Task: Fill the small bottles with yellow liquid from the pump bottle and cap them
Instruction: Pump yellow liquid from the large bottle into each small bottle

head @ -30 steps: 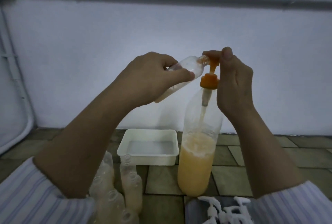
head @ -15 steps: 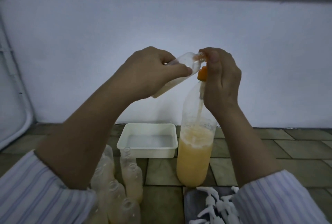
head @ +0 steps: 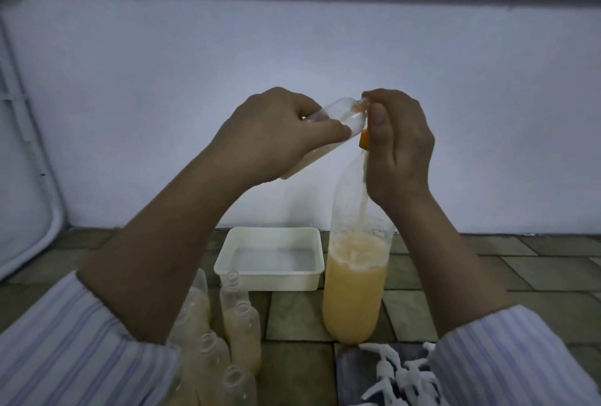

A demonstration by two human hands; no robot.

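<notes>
Pressing lower than a moment ago, the right hand (head: 398,148) is gripping the orange pump head (head: 364,140) atop the pump bottle (head: 354,275), while the left hand's (head: 276,135) fingers are clasping the tilted small bottle (head: 338,114) at its spout, which should be staying mouth-to-nozzle through slow, full strokes.

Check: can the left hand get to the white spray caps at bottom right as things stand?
Probably not yet. The left hand grips the small bottle at the pump, and the pump bottle and right forearm stand between it and the spray caps.
</notes>
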